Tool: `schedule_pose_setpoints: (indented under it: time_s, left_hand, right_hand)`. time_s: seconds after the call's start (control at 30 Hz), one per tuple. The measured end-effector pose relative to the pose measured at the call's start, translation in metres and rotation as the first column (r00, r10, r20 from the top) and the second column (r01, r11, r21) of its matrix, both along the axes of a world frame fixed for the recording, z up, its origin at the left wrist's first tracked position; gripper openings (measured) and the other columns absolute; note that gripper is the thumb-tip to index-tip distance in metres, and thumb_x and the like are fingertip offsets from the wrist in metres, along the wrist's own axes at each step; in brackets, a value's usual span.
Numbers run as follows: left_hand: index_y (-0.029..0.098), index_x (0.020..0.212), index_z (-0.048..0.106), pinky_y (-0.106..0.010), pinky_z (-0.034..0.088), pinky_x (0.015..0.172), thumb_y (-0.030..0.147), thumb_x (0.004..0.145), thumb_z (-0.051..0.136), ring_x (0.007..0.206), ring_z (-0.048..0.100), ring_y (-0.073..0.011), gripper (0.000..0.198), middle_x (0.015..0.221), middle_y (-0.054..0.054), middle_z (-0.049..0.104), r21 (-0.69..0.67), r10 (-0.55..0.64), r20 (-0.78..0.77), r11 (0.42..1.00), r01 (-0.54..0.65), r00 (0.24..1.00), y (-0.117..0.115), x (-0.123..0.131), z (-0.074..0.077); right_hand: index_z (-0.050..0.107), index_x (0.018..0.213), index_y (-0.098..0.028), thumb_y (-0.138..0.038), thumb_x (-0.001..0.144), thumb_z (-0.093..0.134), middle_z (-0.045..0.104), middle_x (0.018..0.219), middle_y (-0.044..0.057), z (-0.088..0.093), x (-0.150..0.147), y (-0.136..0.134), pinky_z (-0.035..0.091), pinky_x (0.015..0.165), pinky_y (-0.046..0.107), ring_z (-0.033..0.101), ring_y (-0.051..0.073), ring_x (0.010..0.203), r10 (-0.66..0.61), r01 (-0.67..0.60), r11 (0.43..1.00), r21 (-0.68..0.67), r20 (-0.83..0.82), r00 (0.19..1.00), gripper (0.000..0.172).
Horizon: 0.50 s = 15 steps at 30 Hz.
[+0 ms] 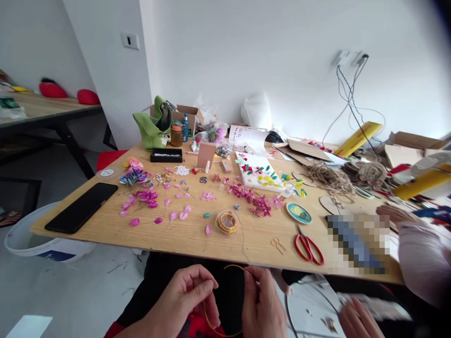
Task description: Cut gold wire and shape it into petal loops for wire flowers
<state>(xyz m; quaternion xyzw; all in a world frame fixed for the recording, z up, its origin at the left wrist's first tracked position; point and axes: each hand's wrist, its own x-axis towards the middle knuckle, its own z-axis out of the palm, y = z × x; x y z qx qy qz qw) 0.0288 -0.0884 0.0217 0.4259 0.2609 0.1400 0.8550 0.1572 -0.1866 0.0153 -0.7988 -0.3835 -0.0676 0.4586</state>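
A thin gold wire (234, 266) runs between my hands below the table's front edge. My right hand (263, 300) pinches it near one end, and a short curved tip sticks out to the left. My left hand (193, 296) is closed with thumb against fingers; the wire comes out beneath it and loops down toward the right hand. On the table just beyond lies a clear spool of gold wire (227, 222). Red-handled scissors (308, 248) and a small bent gold wire piece (278, 244) rest to its right. Loose pink petals (183, 215) are scattered to the left.
A black phone (81, 208) occupies the table's left end, above a white bucket (45, 249). Pink flower sprigs (259, 203) and a white foam board (262, 176) lie mid-table. At right, another person's hand (396, 214) rests near twine (331, 178); a second hand (359, 319) is lower.
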Motion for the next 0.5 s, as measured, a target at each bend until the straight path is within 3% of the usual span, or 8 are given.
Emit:
schedule_pose_setpoints:
  time_s: [0.13, 0.23, 0.5]
  left_hand:
    - [0.015, 0.086, 0.057, -0.022, 0.045, 0.053, 0.038, 0.084, 0.062, 0.05, 0.064, -0.0137, 0.024, 0.055, -0.004, 0.07, -0.031, -0.005, -0.007, 1.0, 0.005, 1.0, -0.002, -0.002, 0.005]
    - [0.015, 0.088, 0.057, -0.023, 0.046, 0.054, 0.039, 0.083, 0.063, 0.051, 0.064, -0.0138, 0.024, 0.056, -0.003, 0.069, -0.037, -0.023, -0.024, 0.999, 0.022, 0.999, -0.001, -0.001, 0.005]
    - [0.017, 0.086, 0.061, -0.022, 0.045, 0.053, 0.046, 0.078, 0.067, 0.051, 0.059, -0.0134, 0.031, 0.053, 0.0, 0.066, 0.072, -0.011, -0.126, 0.997, 0.02, 0.992, 0.007, 0.006, 0.008]
  right_hand:
    - [0.051, 0.089, -0.021, -0.027, 0.096, 0.041, 0.055, 0.072, -0.001, 0.0, 0.004, -0.006, 0.043, 0.054, 0.02, 0.057, 0.011, 0.059, 0.088, -0.086, 0.995, -0.059, 0.043, 0.995, 0.013]
    - [0.05, 0.089, -0.022, -0.027, 0.096, 0.04, 0.055, 0.073, -0.001, -0.001, 0.0, -0.005, 0.043, 0.054, 0.021, 0.057, 0.012, 0.061, 0.051, -0.05, 0.997, -0.061, 0.026, 0.998, 0.013]
    - [0.051, 0.095, -0.023, -0.023, 0.097, 0.036, 0.057, 0.077, 0.0, 0.007, -0.005, -0.005, 0.043, 0.054, 0.021, 0.057, 0.012, 0.06, 0.085, -0.084, 0.995, -0.045, 0.01, 0.996, 0.015]
